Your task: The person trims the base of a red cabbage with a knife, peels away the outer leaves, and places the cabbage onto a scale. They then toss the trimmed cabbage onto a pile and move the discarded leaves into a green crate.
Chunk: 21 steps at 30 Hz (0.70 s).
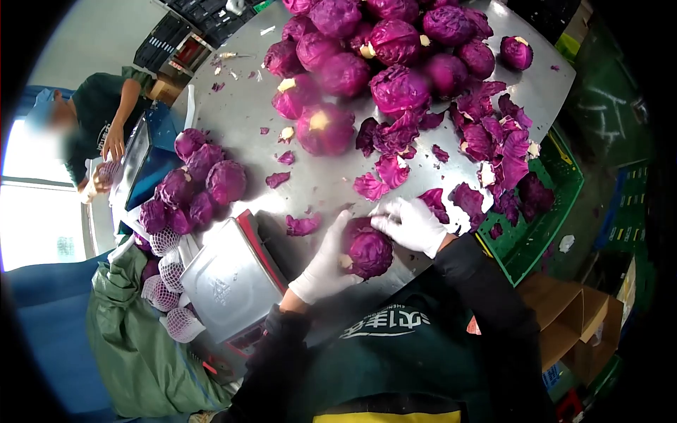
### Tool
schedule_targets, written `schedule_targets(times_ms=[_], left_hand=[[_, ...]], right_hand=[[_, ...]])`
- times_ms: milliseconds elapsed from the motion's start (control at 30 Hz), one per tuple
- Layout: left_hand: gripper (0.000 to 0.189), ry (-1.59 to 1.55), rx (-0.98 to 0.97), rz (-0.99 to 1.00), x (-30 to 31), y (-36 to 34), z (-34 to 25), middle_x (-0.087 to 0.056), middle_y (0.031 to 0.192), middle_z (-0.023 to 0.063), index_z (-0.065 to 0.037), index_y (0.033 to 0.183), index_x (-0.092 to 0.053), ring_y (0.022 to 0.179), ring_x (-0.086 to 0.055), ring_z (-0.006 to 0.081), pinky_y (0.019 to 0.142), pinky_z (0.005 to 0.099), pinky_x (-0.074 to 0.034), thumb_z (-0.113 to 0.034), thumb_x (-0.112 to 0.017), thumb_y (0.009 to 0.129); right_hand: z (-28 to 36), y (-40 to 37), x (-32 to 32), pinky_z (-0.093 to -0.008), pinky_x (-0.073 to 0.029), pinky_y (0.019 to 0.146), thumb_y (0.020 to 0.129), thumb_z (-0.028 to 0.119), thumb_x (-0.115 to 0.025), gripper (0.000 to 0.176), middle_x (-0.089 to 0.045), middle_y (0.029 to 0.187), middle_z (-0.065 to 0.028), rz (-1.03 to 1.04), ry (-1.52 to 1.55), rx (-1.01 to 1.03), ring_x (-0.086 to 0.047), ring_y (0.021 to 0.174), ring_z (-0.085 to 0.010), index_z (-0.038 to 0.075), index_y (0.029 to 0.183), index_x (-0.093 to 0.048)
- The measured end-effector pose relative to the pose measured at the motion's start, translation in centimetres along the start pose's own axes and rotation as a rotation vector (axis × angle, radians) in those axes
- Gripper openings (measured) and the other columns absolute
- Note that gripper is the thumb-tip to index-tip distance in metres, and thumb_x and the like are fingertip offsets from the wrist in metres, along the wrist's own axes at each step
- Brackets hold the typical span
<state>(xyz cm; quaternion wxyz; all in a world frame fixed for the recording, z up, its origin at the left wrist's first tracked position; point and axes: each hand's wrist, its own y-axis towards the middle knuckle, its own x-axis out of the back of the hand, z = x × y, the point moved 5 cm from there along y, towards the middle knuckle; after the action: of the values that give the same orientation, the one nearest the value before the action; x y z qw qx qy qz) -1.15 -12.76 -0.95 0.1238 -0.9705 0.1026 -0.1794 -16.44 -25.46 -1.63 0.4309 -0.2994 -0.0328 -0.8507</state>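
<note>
While the left hand [327,265] cups a cabbage [370,252] in spread fingers at the near table edge [411,265], the right hand [412,225] touches its far side, fingers bent, grip unclear; loose leaves [515,168] lie right.

The red cabbage [371,252] is a really deep purple with a cream stem end [345,261], left hand [324,266] and right hand [415,227] both gloved plain white. Counter's [243,106] silvery grey, crate's [522,250] bright green, apron's [395,363] dark green with white lettering [388,321], netting's [182,324] white diamond mesh.
</note>
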Motion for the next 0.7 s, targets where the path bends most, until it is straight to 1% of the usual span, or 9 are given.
schedule_targets(times_ms=[67,133,167,200,267,333,400,533,700], left_hand=[[0.125,0.082,0.023,0.028,-0.1,-0.1,0.1,-0.015,0.162,0.0092,-0.011,0.159,-0.001,0.108,-0.054,0.0177,0.073,0.0234,-0.053,0.012,-0.078,0.064],[0.125,0.006,0.127,0.038,0.2,-0.6,-0.5,-0.016,0.162,0.0103,-0.012,0.159,-0.002,0.118,-0.051,0.0201,0.085,0.0272,-0.054,0.011,-0.080,0.064],[0.126,0.025,-0.012,-0.038,0.2,-1.0,1.4,-0.018,0.160,0.0125,-0.012,0.159,-0.003,0.136,-0.039,0.0236,0.108,0.0350,-0.042,0.009,-0.082,0.064],[0.125,-0.076,-0.005,-0.085,0.4,-1.2,1.2,-0.019,0.159,0.0131,-0.012,0.159,-0.004,0.139,-0.034,0.0240,0.112,0.0364,-0.036,0.008,-0.083,0.063],[0.125,-0.288,0.026,-0.177,0.1,-2.0,0.9,-0.021,0.158,0.0141,-0.010,0.159,-0.006,0.146,-0.025,0.0249,0.119,0.0391,-0.025,0.007,-0.084,0.063],[0.124,-0.147,-0.019,-0.291,-0.1,-2.6,1.7,-0.021,0.157,0.0170,-0.005,0.157,-0.010,0.146,-0.025,0.0289,0.119,0.0407,-0.025,-0.001,-0.088,0.061],[0.125,0.257,-0.039,-0.343,0.2,-3.5,1.6,-0.020,0.157,0.0188,-0.003,0.156,-0.011,0.147,-0.023,0.0322,0.121,0.0425,-0.022,-0.006,-0.090,0.059],[0.116,0.546,-0.061,-0.250,-0.5,-3.1,-2.6,-0.027,0.153,0.0252,-0.003,0.154,-0.021,0.144,-0.024,0.0432,0.118,0.0482,-0.022,-0.015,-0.089,0.061],[0.106,0.525,-0.148,-0.386,-0.7,-2.3,-1.2,-0.034,0.149,0.0240,-0.006,0.149,-0.034,0.139,-0.033,0.0413,0.114,0.0483,-0.029,-0.016,-0.090,0.059]], right_hand=[[-1.9,0.8,0.7,-0.0365,-0.053,0.068,0.090,0.028,-0.069,0.030,-0.069,0.079,-0.0180,-0.343,0.036,-0.028,-0.068,0.071,-0.0288,-0.001,0.098,-0.068],[-4.4,1.4,2.7,-0.0459,-0.052,0.072,0.094,0.035,-0.060,0.034,-0.068,0.082,-0.0201,-0.470,0.069,-0.207,-0.067,0.077,-0.0381,0.002,0.094,-0.068],[-6.3,1.5,2.7,-0.0442,-0.052,0.070,0.094,0.036,-0.062,0.036,-0.068,0.082,-0.0199,-0.476,-0.174,-0.195,-0.067,0.076,-0.0372,0.001,0.092,-0.066],[-4.9,0.5,3.0,-0.0377,-0.052,0.067,0.091,0.037,-0.068,0.036,-0.066,0.078,-0.0181,-0.408,-0.218,-0.212,-0.066,0.069,-0.0291,0.001,0.092,-0.066],[-3.5,-1.9,0.9,-0.0274,-0.048,0.064,0.087,0.024,-0.077,0.024,-0.061,0.067,-0.0014,-0.306,0.285,-0.243,-0.057,0.064,-0.0090,0.002,0.090,-0.068],[-1.4,-3.6,-1.6,-0.0202,-0.047,0.070,0.082,0.020,-0.083,0.045,-0.062,0.095,0.0028,-0.073,0.421,-0.274,-0.053,0.076,-0.0045,0.002,0.119,-0.064],[-2.6,-4.0,-6.3,-0.0191,-0.045,0.073,0.081,0.019,-0.084,0.054,-0.057,0.098,0.0034,0.028,0.747,-0.278,-0.050,0.081,-0.0035,0.001,0.125,-0.059],[-2.7,-4.1,-7.4,-0.0196,-0.045,0.074,0.083,0.016,-0.082,0.052,-0.051,0.090,0.0056,0.052,0.682,-0.275,-0.047,0.080,-0.0031,0.002,0.126,-0.058],[-2.9,-4.1,-6.7,-0.0299,-0.049,0.075,0.082,0.031,-0.078,0.046,-0.062,0.088,-0.0035,0.083,0.765,-0.321,-0.060,0.078,-0.0135,0.004,0.116,-0.062]])
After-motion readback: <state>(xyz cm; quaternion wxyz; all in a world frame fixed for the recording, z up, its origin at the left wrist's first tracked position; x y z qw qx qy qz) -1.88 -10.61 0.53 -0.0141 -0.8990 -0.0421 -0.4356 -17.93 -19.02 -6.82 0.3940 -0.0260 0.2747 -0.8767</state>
